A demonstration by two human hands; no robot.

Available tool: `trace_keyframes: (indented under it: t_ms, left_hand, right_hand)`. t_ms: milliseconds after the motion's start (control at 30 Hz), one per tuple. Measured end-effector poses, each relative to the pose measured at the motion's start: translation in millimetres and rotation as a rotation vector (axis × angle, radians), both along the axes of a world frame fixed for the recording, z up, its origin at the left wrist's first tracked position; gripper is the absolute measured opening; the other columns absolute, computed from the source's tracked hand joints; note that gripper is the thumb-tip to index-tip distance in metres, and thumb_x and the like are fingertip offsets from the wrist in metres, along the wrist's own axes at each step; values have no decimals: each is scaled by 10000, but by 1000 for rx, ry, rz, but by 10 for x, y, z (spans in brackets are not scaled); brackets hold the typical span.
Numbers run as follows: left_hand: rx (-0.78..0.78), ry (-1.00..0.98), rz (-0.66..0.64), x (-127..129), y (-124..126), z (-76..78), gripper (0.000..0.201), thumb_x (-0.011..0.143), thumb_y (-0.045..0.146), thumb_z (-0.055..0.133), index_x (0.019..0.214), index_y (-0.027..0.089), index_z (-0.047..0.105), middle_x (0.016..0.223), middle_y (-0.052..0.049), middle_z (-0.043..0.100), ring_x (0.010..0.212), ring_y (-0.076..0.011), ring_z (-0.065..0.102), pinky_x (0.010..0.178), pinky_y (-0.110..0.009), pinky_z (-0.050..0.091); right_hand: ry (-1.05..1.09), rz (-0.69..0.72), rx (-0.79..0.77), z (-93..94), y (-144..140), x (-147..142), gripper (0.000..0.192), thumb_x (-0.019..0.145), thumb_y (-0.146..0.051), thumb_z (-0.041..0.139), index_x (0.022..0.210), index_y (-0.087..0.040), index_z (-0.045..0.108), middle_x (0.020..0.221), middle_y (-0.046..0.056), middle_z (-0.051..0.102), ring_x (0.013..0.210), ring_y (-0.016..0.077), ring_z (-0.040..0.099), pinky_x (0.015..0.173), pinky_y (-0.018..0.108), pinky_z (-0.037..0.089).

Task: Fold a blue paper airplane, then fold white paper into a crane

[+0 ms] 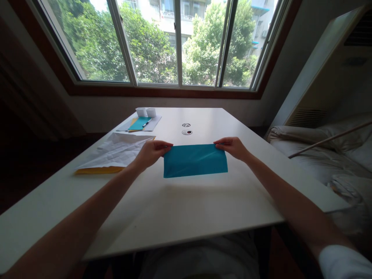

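Observation:
A blue sheet of paper [195, 161], wider than it is tall, is held up over the white table [186, 209]. My left hand [152, 153] pinches its upper left corner between thumb and fingers. At the upper right corner, my right hand [232, 147] grips it the same way. The sheet hangs nearly flat between both hands, with a soft shadow on the tabletop below. Left of my left hand lies crumpled white paper [122, 149] with a yellow edge [100, 170] showing beneath it.
Two white cups [146, 112] stand at the far left, behind a blue sheet [139, 123] and a pen [147, 123]. Two small round objects [187, 132] lie mid-table. A pale sofa [305, 151] with a stick [328, 140] is to the right. Windows line the back wall.

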State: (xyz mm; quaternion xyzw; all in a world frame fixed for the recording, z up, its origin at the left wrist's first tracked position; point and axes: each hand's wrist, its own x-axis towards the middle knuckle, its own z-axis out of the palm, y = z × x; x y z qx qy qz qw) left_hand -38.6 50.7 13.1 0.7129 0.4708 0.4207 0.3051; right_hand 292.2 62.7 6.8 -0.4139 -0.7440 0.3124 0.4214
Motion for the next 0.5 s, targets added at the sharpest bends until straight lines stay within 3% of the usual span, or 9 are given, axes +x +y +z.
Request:
trace_keyframes:
  t_ms: [67,233,500]
  left_hand:
    - [-29,168,-14,17,-3,-36,341,691,382,624,917,137,698,731,-61,686,625,-178,605,539,-265,483]
    - [169,620,-36,86,-11,-166,271,780,296,476,908,188,689,776,-49,683,692,-181,608,632,-261,450]
    - [236,879,-140,138,51,-259,255,800,180,414,909,174,645,910,-82,666,837,-214,609,739,-291,449]
  right_hand:
    - [-120,20,-9,-60,24,3,348,691,-439,652,909,-174,711,890,75,701,807,223,636,681,325,520]
    - [-388,-5,4,-232,61,-31,239,732,-357,616,886,-201,713,833,35,707,746,172,625,685,265,485]
    - [-587,-14,102,-279,52,-109,202,765,-291,578,889,-202,711,758,18,683,662,130,564,642,225,425]
